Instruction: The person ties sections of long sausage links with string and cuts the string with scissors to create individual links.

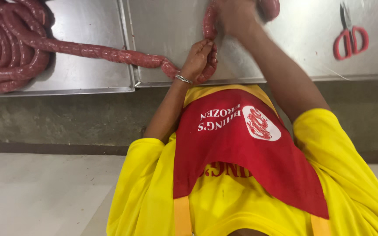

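The person leans over a steel tabletop (294,48), and the view looks down past a yellow shirt (154,192) and red apron (250,161) to both hands working on one long red sausage (97,51). The left hand (197,59), with a thin silver bracelet (183,79) on its wrist, sits at the near edge of the tabletop with its fingers curled tight around the sausage, pinching it where a short curved length bends back toward the body. The right hand (237,15) is further away, near the top of the view and somewhat blurred; it is closed around another stretch of the same sausage, which shows on either side of the fist, one piece hanging down toward the left hand and a rounder end poking out to the right. The two hands are close, one just beyond the other, joined by the short loop between them. From the left hand the sausage runs away to the left, across the seam between two steel trays (88,26), and ends in a flat coil (5,43) that fills the far-left corner. Red-handled scissors (350,32) lie well apart on the right side of the tabletop, blades pointing away, touched by nobody.
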